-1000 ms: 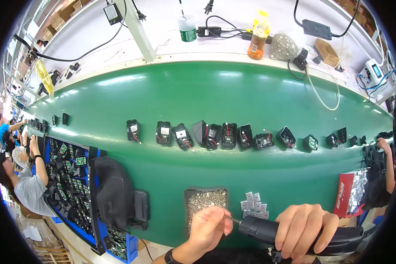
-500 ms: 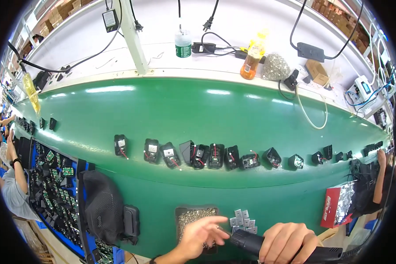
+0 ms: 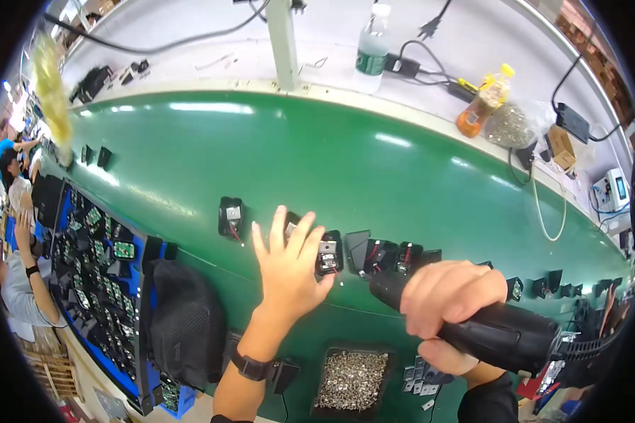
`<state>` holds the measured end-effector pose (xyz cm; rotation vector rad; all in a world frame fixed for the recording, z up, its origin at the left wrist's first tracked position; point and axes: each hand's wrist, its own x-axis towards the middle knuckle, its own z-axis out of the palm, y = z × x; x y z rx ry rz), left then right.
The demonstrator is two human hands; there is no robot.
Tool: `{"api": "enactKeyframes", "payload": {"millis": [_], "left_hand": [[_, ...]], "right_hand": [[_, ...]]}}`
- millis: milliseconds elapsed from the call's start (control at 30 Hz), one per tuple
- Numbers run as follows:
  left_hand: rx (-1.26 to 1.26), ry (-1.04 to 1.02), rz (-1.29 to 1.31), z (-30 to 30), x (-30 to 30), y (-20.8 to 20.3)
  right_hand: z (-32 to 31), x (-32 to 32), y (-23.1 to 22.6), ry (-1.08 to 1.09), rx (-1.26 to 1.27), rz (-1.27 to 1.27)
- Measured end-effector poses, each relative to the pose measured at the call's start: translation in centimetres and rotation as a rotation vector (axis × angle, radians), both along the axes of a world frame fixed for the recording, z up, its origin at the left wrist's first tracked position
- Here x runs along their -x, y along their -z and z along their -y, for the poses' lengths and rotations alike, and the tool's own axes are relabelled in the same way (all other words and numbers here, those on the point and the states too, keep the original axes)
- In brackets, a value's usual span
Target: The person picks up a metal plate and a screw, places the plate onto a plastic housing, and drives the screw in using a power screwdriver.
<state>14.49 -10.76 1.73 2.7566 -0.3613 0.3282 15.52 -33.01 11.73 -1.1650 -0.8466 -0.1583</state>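
Observation:
My left hand (image 3: 289,271), with a dark band on the wrist, reaches over the row on the green surface. Its fingers are spread above one black plastic housing (image 3: 291,224), partly hiding it, and the thumb is beside another housing (image 3: 328,255) with a metal plate and red wire. I cannot tell whether the fingers touch either one. In my right hand (image 3: 451,296) is a black electric screwdriver (image 3: 504,331), gripped round its body, its front end pointing left toward the row. A further housing (image 3: 231,217) stands left of my left hand.
A tray of small screws (image 3: 351,381) lies at the near edge beside several metal plates (image 3: 420,377). A black bag (image 3: 183,324) and a blue bin of circuit boards (image 3: 95,282) are at left. Bottles (image 3: 372,53) and cables are on the back shelf. Other people work at both sides.
My left hand has gone from above the screw tray forward to the housings, fingers spreading. My right hand has raised the screwdriver forward toward the row. The whole view has shifted and tilted.

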Motion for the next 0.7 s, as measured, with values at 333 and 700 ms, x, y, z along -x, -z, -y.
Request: {"api": "enactKeyframes", "payload": {"millis": [333,700], "left_hand": [[0.239,0.077,-0.109,0.2,-0.9,-1.5],[0.258,0.043,-0.155,0.2,-1.1,-1.9]], "right_hand": [[-2.7,-3.5,2.0,-0.102,0.079,-0.074],[-3.3,-3.1,2.0,-0.011,0.155,-0.151]]}}
